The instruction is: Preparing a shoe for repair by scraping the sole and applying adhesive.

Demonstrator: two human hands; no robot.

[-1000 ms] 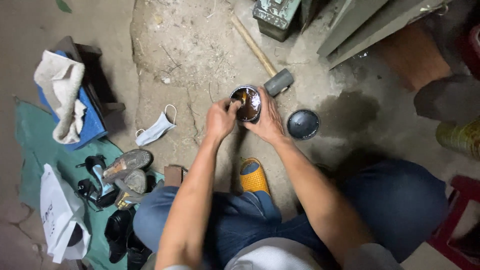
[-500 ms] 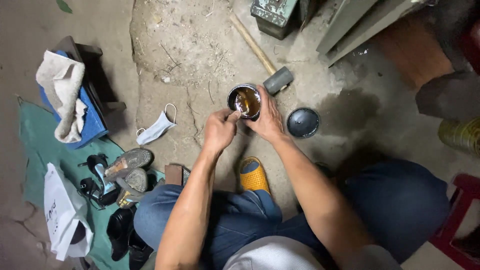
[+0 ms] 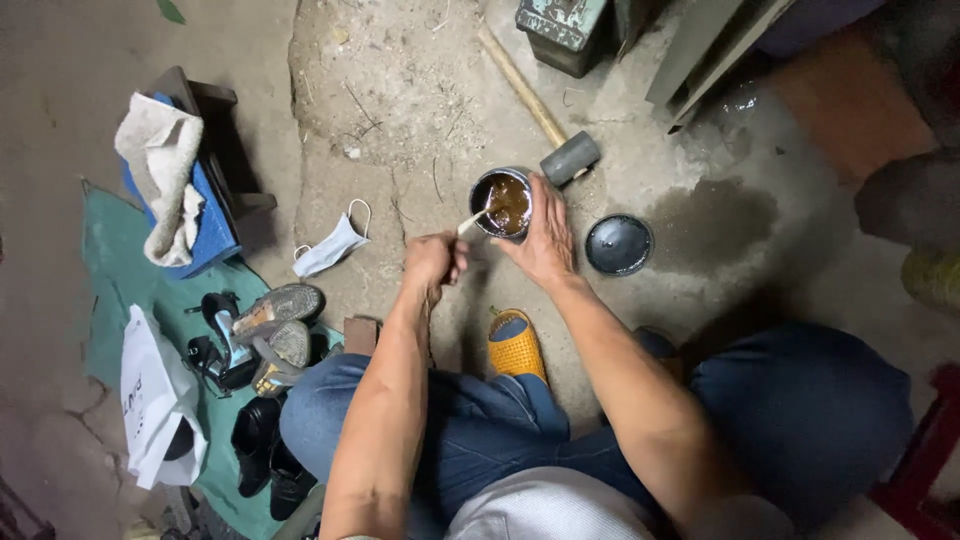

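The left hand [image 3: 432,262] is closed on a thin pale wooden stick [image 3: 474,219], whose far end dips into brown, glossy liquid inside a small round metal can [image 3: 505,203]. Just right of that grip, the right hand [image 3: 545,240] wraps the can's near side and steadies it where it stands on the rough concrete floor [image 3: 400,120]. This looks like stirring or loading the stick with the liquid; lifting it out cleanly would call for a slow draw against the rim. Right of the can lies its round dark lid [image 3: 618,244], beyond it a wooden-handled mallet [image 3: 545,125]. Left of the grip lie a white face mask [image 3: 330,245] and worn shoes [image 3: 275,325] on a green mat [image 3: 110,260].
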